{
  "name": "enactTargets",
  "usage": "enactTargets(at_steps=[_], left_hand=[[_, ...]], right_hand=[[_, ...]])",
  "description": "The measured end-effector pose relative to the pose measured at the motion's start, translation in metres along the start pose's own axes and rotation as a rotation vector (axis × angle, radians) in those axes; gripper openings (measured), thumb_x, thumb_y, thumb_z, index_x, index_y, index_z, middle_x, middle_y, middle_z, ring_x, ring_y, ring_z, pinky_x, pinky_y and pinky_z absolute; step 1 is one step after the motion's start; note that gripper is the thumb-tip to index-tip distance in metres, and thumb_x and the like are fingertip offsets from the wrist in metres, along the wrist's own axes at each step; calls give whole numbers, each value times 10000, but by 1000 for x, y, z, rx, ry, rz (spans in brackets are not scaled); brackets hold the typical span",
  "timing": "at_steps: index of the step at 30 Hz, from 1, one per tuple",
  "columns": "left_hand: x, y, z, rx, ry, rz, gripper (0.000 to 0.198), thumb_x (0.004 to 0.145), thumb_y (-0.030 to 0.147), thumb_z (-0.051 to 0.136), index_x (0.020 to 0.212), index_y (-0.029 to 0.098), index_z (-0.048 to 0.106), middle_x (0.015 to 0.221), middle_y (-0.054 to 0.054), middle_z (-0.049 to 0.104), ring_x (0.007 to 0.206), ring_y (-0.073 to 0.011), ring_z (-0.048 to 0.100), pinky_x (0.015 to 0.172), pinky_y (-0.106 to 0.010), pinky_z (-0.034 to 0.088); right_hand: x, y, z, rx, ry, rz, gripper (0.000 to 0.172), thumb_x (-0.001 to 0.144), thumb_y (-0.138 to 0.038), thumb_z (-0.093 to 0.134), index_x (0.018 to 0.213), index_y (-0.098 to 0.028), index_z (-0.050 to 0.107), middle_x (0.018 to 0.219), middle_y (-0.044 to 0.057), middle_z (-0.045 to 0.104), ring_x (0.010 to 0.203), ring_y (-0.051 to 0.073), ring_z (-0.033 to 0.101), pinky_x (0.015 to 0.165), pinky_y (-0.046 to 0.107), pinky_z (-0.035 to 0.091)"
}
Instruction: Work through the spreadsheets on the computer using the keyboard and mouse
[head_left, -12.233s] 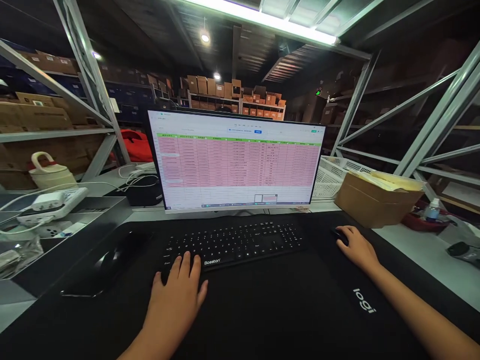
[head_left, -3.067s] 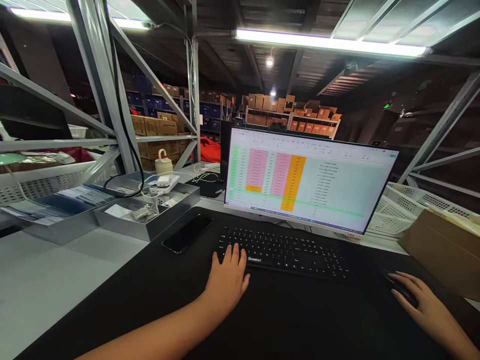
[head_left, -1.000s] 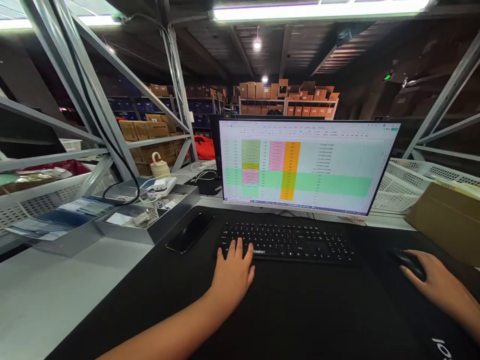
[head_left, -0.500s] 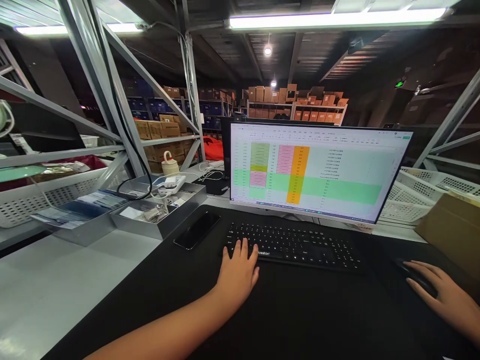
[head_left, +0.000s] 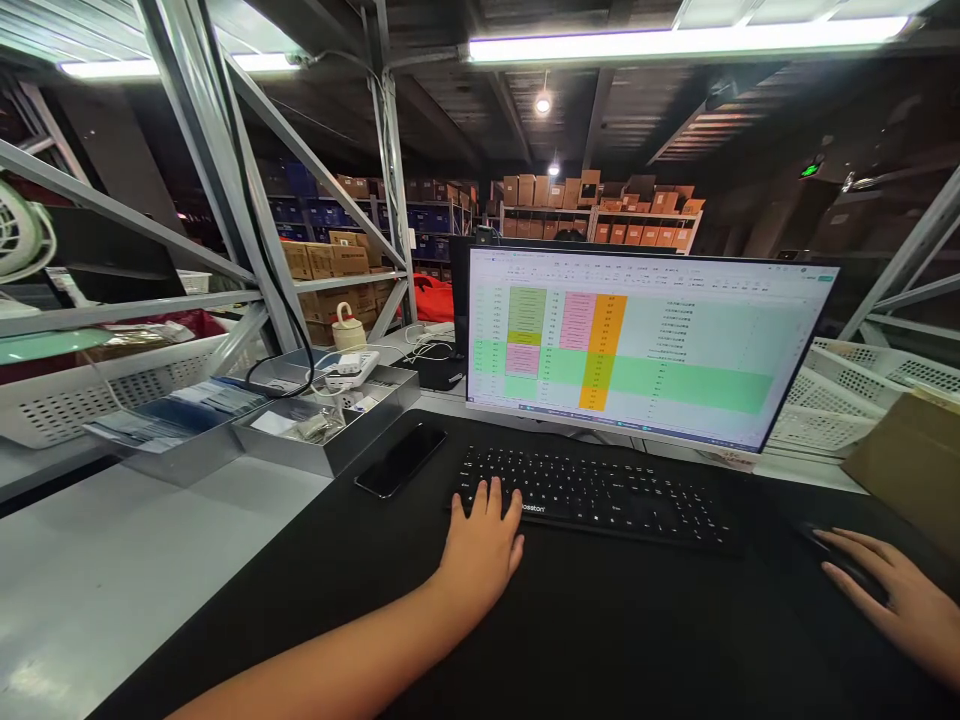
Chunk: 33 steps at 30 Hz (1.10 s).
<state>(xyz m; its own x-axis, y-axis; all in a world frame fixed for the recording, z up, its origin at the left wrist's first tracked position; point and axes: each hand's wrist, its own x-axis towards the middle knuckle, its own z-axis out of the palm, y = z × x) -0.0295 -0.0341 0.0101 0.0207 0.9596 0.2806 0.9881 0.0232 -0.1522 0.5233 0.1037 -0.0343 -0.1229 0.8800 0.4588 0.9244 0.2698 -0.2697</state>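
My left hand [head_left: 484, 540] lies with its fingers spread on the lower left keys of a black keyboard [head_left: 592, 490]. Over at the right, my right hand [head_left: 892, 590] is curved around a black computer mouse [head_left: 855, 565], which rests on the dark desk mat [head_left: 600, 620]. Behind the keyboard stands a monitor [head_left: 690, 340] showing a spreadsheet with green, pink and orange cells. A black smartphone [head_left: 401, 460] lies face up left of the keyboard.
Grey open boxes [head_left: 292, 455] with small items and a white charger [head_left: 351, 370] stand at the left. Beyond them are a cream jug [head_left: 347, 330] and metal posts. White baskets [head_left: 817, 405] and a cardboard box [head_left: 911, 450] flank the right side.
The camera view has shifted slightly, so everything sits a little further right. Both hands keep their places on the keyboard and mouse, and the screen looks the same.
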Motion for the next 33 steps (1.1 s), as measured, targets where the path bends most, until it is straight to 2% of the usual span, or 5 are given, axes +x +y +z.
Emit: enactTargets(at_steps=[16, 21, 33], left_hand=[[-1, 0, 1, -6, 3, -5, 557, 948, 390, 400, 1488, 258, 404, 1571, -176, 424, 1437, -354, 415, 1102, -655, 404], [0, 1, 2, -11, 6, -4, 557, 943, 389, 412, 1485, 257, 412, 1568, -182, 425, 1433, -363, 419, 1095, -662, 405], [0, 0, 5, -9, 19, -11, 555, 942, 383, 406, 1485, 271, 411, 1571, -168, 428, 1431, -359, 421, 1096, -653, 408]], right_hand=[[-2, 23, 8, 26, 14, -55, 464, 776, -637, 513, 1153, -407, 655, 1251, 49, 640, 1164, 312, 646, 972, 520, 551], [-2, 27, 10, 7, -10, -57, 477, 786, -623, 524, 1209, -427, 620, 1291, 37, 624, 1177, 303, 640, 948, 501, 560], [-1, 29, 13, -4, -11, -41, 508, 780, -641, 512, 1208, -396, 635, 1290, 44, 625, 1194, 298, 632, 970, 488, 555]])
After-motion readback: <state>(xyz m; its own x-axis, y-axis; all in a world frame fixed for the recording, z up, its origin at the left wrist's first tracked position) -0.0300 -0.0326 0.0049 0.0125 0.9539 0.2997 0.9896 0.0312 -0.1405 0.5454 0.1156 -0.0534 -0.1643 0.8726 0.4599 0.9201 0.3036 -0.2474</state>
